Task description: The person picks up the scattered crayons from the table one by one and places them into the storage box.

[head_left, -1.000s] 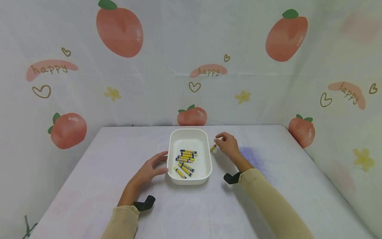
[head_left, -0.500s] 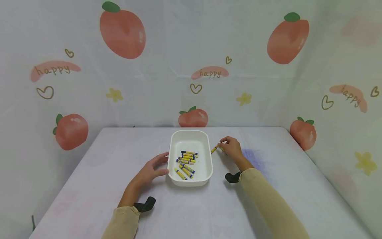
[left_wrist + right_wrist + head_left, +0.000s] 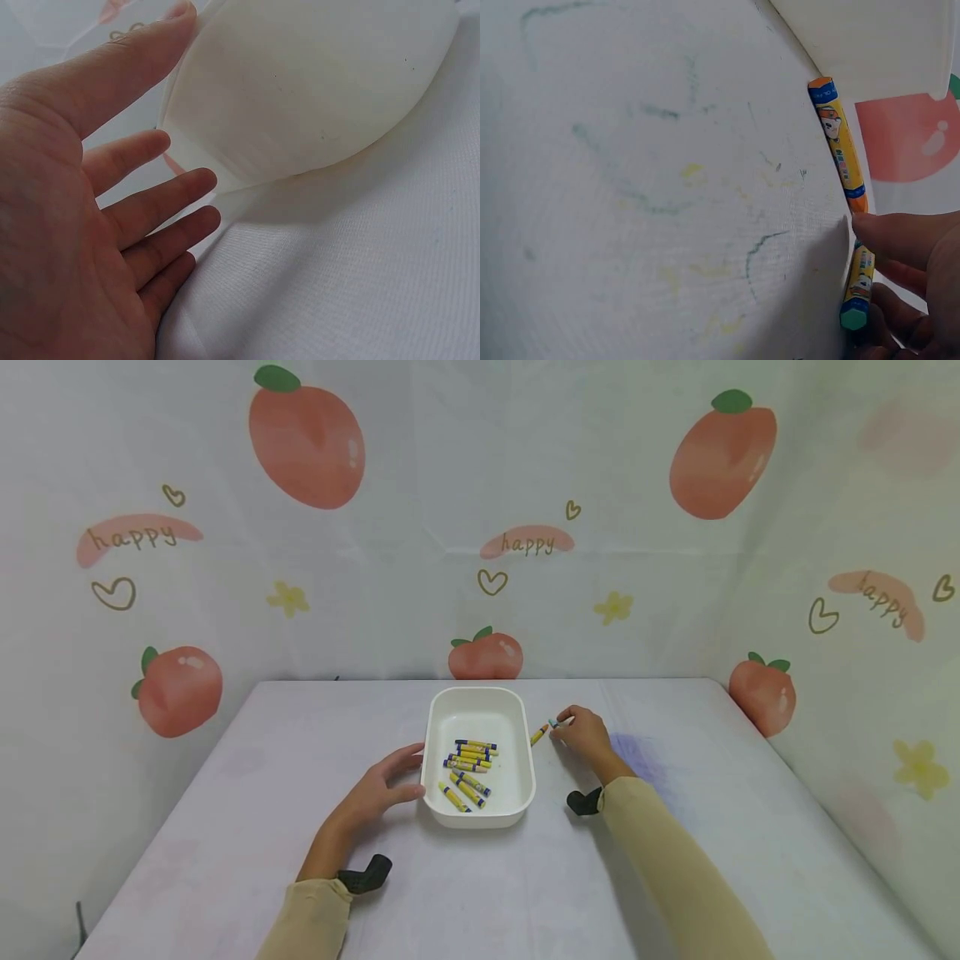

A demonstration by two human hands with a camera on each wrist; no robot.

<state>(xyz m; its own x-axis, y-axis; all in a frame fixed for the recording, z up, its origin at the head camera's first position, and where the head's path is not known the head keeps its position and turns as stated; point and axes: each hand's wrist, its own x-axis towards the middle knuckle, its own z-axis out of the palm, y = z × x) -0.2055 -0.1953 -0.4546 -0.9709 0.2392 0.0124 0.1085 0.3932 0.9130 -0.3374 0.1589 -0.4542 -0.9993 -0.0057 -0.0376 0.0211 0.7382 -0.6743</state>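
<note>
A white tray holds several yellow-wrapped crayons. My left hand rests at the tray's left side, thumb and fingers spread along its wall. In the left wrist view the fingers of that hand are loosely extended. To the right of the tray, my right hand pinches a green crayon between thumb and fingers, low over the table. An orange crayon lies just beyond the thumb tip, beside the tray's right wall; the head view shows that orange crayon too.
A white cloth covers the table, with a blue-purple smudge on its right part. Green and yellow marks show near the right hand. A fruit-print curtain stands behind the table's back edge.
My right hand has shifted slightly right, away from the orange crayon. It now pinches the green crayon, whose end shows at the fingertips. The left hand stays at the tray.
</note>
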